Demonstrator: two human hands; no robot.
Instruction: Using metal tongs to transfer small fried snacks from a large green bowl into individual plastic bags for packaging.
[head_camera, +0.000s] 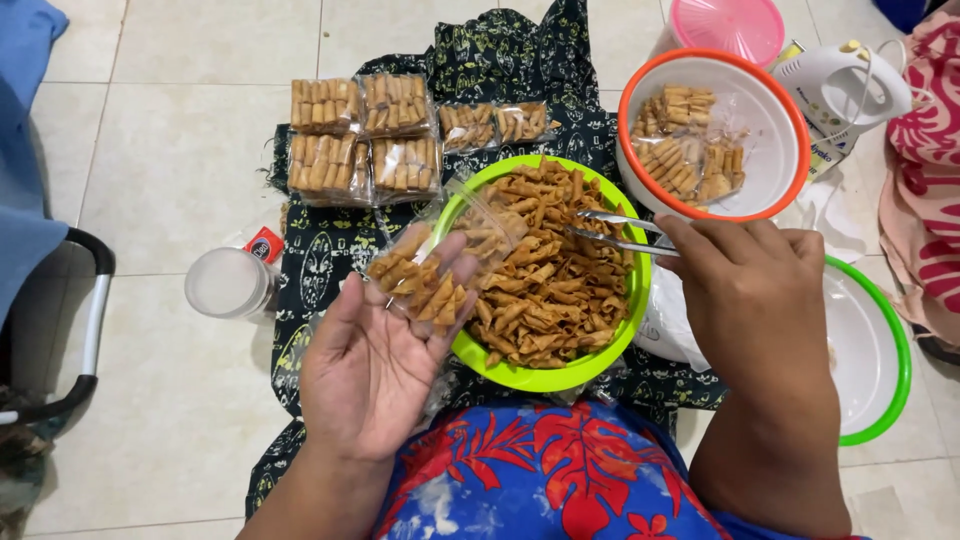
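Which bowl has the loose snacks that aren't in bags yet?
The green bowl in the middle, heaped with loose rolled snacks. The orange-rimmed bowl holds only bagged snacks, and the green-rimmed white bowl on the right looks empty.

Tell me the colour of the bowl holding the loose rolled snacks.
Bright green bowl, clearest in the head view.
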